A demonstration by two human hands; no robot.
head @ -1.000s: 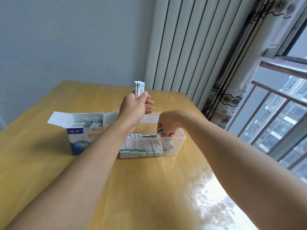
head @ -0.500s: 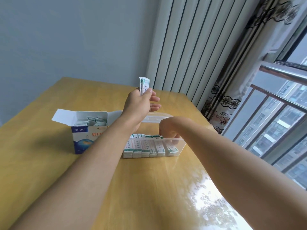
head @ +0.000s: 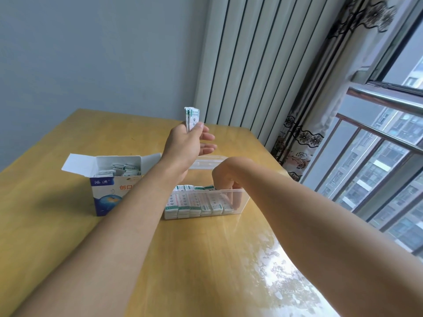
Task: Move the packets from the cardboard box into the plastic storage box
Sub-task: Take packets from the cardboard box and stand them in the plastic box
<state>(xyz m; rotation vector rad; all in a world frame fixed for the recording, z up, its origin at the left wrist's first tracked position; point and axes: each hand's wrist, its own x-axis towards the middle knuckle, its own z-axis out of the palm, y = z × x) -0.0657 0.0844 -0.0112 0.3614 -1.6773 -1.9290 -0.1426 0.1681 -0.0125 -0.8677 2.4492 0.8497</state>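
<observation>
while the left hand point(head: 186, 145) holds a small stack of packets point(head: 191, 117) upright above the wooden table point(head: 68, 236), pinched between thumb and forefinger with the other fingers stretched out loosely to the right, the right hand point(head: 225, 179) reaches down into the plastic storage box point(head: 242, 202). its fingers are curled down inside the right end of the box, against the last of the row of packets point(head: 194, 203) standing there; whether they pinch a packet cannot be told through the clear wall. a second ago that hand was higher, at the rim, with a green-edged packet showing in its fingers; now the fingertips are near the bottom and the row reaches further right. the left hand has kept its place and its grip. the cardboard box point(head: 107, 191) stands to the left of the plastic one, flaps open, with loose packets point(head: 119, 171) inside. the clear lid point(head: 206, 162) lies just beyond the plastic box, partly hidden by the left wrist.
</observation>
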